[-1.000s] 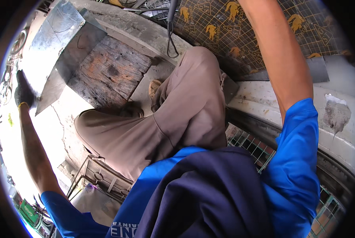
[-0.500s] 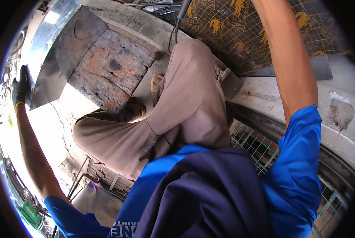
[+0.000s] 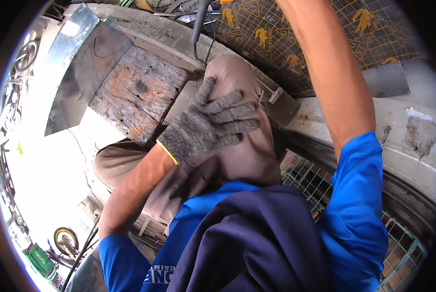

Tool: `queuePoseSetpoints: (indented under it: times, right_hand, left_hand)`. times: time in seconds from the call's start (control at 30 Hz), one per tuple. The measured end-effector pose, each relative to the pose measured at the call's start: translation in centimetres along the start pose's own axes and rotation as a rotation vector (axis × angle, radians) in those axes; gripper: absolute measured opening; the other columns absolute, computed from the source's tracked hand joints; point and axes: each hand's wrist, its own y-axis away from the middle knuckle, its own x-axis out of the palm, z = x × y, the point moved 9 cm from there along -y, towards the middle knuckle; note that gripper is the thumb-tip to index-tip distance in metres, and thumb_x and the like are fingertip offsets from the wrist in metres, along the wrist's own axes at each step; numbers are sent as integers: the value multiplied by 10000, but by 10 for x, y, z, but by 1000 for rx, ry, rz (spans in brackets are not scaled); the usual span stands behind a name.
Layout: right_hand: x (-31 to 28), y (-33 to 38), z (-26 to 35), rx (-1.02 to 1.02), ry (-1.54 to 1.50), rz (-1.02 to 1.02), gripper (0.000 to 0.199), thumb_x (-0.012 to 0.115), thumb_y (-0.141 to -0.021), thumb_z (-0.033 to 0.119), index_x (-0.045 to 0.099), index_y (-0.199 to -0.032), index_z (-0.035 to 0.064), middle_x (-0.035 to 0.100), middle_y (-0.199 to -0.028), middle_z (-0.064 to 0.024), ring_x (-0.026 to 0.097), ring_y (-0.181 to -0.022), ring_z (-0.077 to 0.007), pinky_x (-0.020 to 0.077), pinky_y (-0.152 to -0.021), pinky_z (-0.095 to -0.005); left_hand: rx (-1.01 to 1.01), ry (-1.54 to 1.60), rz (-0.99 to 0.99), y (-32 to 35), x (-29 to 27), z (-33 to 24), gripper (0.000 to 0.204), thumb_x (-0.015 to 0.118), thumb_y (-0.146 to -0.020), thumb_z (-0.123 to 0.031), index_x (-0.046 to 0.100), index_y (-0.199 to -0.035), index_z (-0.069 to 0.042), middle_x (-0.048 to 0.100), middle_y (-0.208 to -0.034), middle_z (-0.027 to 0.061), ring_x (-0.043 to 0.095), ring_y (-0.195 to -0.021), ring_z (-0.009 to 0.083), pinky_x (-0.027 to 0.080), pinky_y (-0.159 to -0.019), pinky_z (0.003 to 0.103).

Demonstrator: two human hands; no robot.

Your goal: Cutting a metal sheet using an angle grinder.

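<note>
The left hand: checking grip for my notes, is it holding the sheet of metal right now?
No. The gloved left hand lies flat on the person's raised knee, apart from the metal sheet farther left.

Hard daylight from the left; the ground (image 3: 57, 170) there is blown out to white. Glare is seen on the metal sheet (image 3: 76, 53). Edges are bent and vignetted by the fisheye; focus is sharp centrally.

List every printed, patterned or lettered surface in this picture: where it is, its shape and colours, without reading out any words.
Patterned sheet: top centre, dark with a fine grid and repeated yellow animal figures.
Shirt print: bottom, white lettering on blue fabric.
Green crate: lower left edge, rectangular, pale markings.
</note>
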Motion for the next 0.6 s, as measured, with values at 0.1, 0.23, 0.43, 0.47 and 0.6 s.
queuePoseSetpoints:
  times: [0.1, 0.23, 0.43, 0.47, 0.6]
  right_hand:
    - [2, 7, -2, 46, -35, -7, 207, 730, -884, 217, 588, -959, 86, 576, -776, -7, 577, -652, -111, 509, -641, -302]
    - [-7, 8, 8, 29, -71, -77, 240, 748, -884, 254, 598, -951, 80, 594, -798, -17, 601, -673, -131, 517, -658, -310]
    - [13, 11, 21, 4, -152, -156, 278, 752, -905, 292, 627, -1021, 72, 610, -844, -27, 620, -719, -148, 531, -697, -309]
    - [23, 14, 23, 2, -166, -130, 278, 752, -905, 292, 627, -1021, 72, 610, -844, -27, 620, -719, -148, 531, -697, -309]
    - [5, 11, 14, -28, -150, -257, 319, 725, -924, 289, 618, -1093, 41, 634, -885, -52, 660, -775, -194, 570, -718, -373]
  left_hand:
    - [-51, -88, -139, -11, -11, 7, 602, 615, -973, -456, 547, -1512, -195, 438, -1613, 108, 328, -1526, 376, 263, -1250, 522]
    - [-532, 364, -273, -41, -53, 30, 471, 642, -1006, -309, 603, -1397, -49, 577, -1416, 209, 542, -1318, 388, 424, -1114, 469]
    - [-221, 107, -703, -76, 19, -114, 597, 434, -1055, -35, 261, -1625, 11, 335, -1662, 154, 368, -1509, 223, 308, -1224, 320]
    - [-397, 755, -747, -85, 48, -98, 601, 399, -1071, -40, 202, -1637, 3, 244, -1692, 153, 248, -1554, 234, 196, -1263, 325]
    - [-713, 1719, -919, -97, 51, -66, 604, 372, -1099, -71, 140, -1654, -22, 121, -1733, 129, 106, -1599, 238, 67, -1302, 332]
